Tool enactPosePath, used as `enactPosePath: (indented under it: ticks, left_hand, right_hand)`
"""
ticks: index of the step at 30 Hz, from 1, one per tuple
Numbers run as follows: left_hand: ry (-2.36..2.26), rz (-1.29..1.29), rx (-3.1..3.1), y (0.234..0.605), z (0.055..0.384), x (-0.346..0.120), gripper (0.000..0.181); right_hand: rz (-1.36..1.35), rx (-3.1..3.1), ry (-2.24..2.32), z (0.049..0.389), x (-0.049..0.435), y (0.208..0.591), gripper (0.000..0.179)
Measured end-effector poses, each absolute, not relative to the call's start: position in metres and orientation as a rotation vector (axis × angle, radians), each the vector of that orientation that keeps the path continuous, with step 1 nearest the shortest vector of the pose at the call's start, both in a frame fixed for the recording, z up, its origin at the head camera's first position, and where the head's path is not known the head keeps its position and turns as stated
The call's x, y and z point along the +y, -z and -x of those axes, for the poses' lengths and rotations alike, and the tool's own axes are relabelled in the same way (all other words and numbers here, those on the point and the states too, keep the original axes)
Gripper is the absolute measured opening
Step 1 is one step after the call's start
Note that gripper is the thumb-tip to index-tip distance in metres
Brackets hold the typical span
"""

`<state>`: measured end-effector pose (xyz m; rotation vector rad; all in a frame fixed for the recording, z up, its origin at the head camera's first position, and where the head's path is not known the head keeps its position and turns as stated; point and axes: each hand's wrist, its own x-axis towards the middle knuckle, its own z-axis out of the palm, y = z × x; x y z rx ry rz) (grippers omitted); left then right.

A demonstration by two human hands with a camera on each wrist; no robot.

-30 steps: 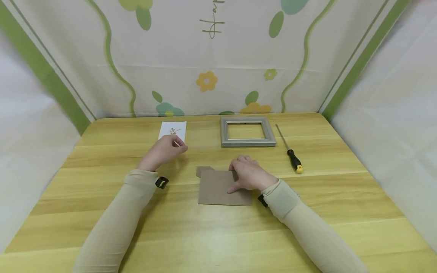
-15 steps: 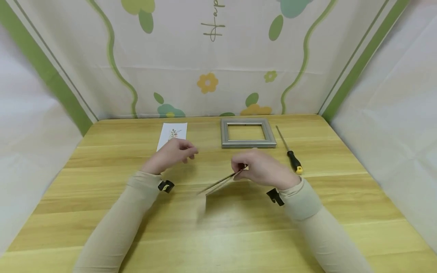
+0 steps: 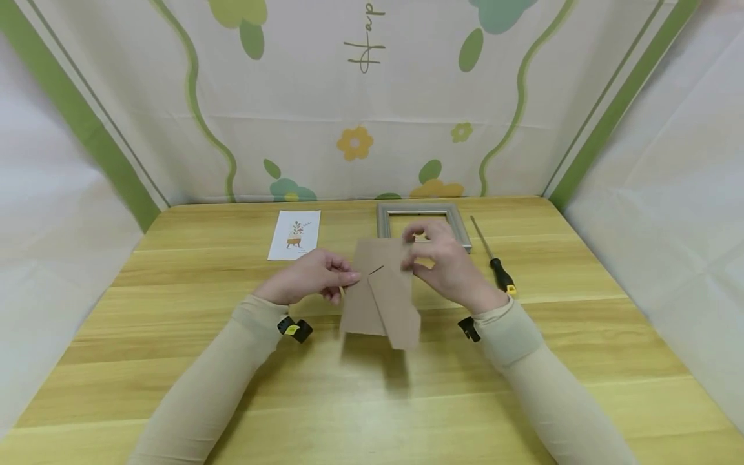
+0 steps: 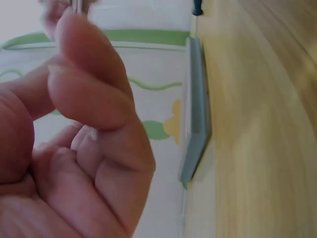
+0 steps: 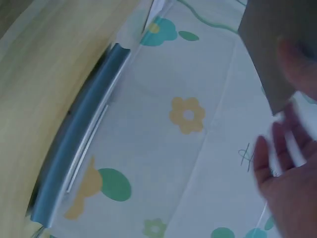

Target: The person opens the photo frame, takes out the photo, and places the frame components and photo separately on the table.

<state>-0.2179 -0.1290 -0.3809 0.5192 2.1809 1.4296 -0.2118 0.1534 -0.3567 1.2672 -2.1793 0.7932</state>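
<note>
Held up above the table is a brown picture-frame backing board (image 3: 361, 307), its easel leg (image 3: 392, 316) slanting down to the right from a dark slit. At its left edge, my left hand (image 3: 310, 274) pinches the board between thumb and fingers. Beside the right edge is my right hand (image 3: 444, 261), blurred, with its fingers loosely bent. In the right wrist view the fingers of the right hand (image 5: 292, 173) are spread below a corner of the board (image 5: 267, 54), and the thumb overlaps the board. The left wrist view shows the left hand's (image 4: 109, 124) bent fingers up close.
A silver picture frame (image 3: 383, 223) lies behind the right hand. To its right is a screwdriver (image 3: 501, 274) with a black and yellow handle. A white card (image 3: 281, 236) with a potted-plant drawing lies at the back left. Patterned cloth (image 3: 407, 142) hangs behind the table (image 3: 174, 290).
The right hand lifted the backing board off the table and turned it so the easel leg shows. My left hand moved right from the card to the board's left edge; the right fingers loosened.
</note>
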Motion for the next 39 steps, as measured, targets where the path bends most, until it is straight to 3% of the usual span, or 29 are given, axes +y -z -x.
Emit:
enactPosePath:
  ticks: [2, 9, 13, 23, 26, 31, 39]
  left_hand:
    - [-1.444, -0.486, 2.149, 0.382, 0.219, -0.129, 0.027]
    - [-1.414, -0.369, 2.154, 0.397, 0.221, -0.128, 0.025]
    - [-1.353, -0.346, 2.198, 0.404, 0.221, -0.125, 0.027]
    - [-1.147, -0.245, 2.337, 0.41, 0.217, -0.124, 0.032]
    - [-1.076, -0.248, 2.408, 0.408, 0.216, -0.123, 0.035]
    - [-0.928, -0.277, 2.543, 0.407, 0.216, -0.121, 0.042]
    - [-0.908, -0.274, 2.596, 0.405, 0.215, -0.121, 0.04]
  right_hand:
    - [-1.123, -2.412, -0.881, 0.214, 0.158, 0.36, 0.021]
    - [-0.75, -3.103, -1.38, 0.222, 0.168, 0.381, 0.048]
    - [-0.732, -3.149, -1.439, 0.22, 0.164, 0.389, 0.048]
    - [-0.782, -3.189, -1.033, 0.212, 0.154, 0.394, 0.039]
    - [-0.87, -3.219, -0.995, 0.21, 0.151, 0.395, 0.026]
    - [-0.996, -3.23, -0.985, 0.205, 0.145, 0.394, 0.045]
    - [-0.977, -3.248, -0.965, 0.203, 0.142, 0.392, 0.045]
